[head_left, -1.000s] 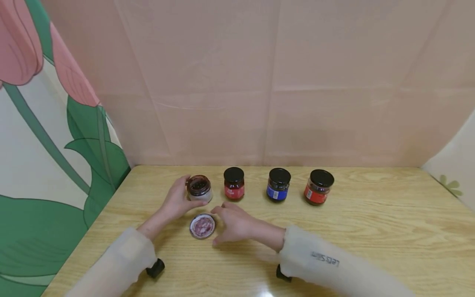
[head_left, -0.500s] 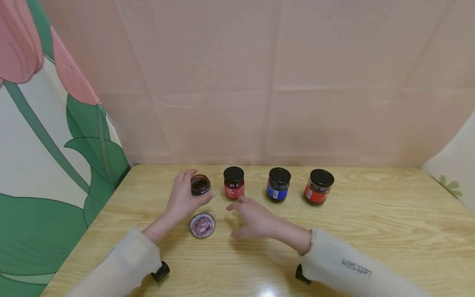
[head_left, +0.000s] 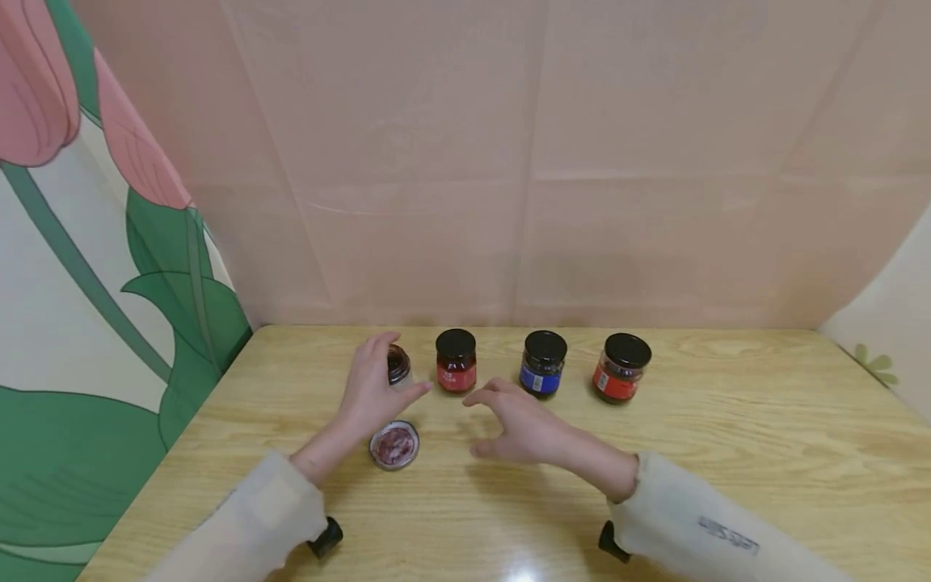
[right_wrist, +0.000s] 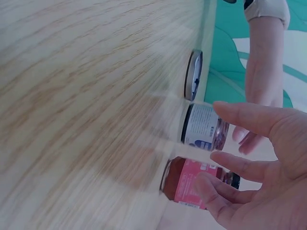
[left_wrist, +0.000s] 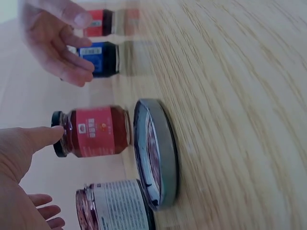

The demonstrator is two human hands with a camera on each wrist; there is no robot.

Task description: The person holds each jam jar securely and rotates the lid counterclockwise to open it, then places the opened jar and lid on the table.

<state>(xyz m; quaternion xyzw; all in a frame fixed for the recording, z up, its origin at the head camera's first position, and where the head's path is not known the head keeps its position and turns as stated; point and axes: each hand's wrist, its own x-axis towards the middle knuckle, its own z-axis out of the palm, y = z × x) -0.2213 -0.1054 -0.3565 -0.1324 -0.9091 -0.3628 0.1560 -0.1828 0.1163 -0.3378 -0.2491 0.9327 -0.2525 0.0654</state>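
An open jam jar (head_left: 399,366) with a white label stands at the left of the row, dark contents showing through its mouth. My left hand (head_left: 372,384) hovers over it, thumb and fingers spread and holding nothing; it hides part of the jar in the head view. In front of it a lid (head_left: 394,445) lies inner side up, smeared with jam. My right hand (head_left: 525,422) is in the air right of the lid, fingers loosely bent and holding nothing. Nearest beyond both hands is a capped jar with a pinkish-red label (head_left: 456,361).
Farther right stand a capped jar with a blue label (head_left: 543,364) and another with a red label (head_left: 621,369). All are on a wood-grain table (head_left: 727,453). A pink cloth backdrop (head_left: 567,162) hangs behind it, and a flower-patterned one (head_left: 167,307) at the left.
My left hand has let go of the open jar and moved up and right above it. My right hand has drawn away from the lid toward the right.
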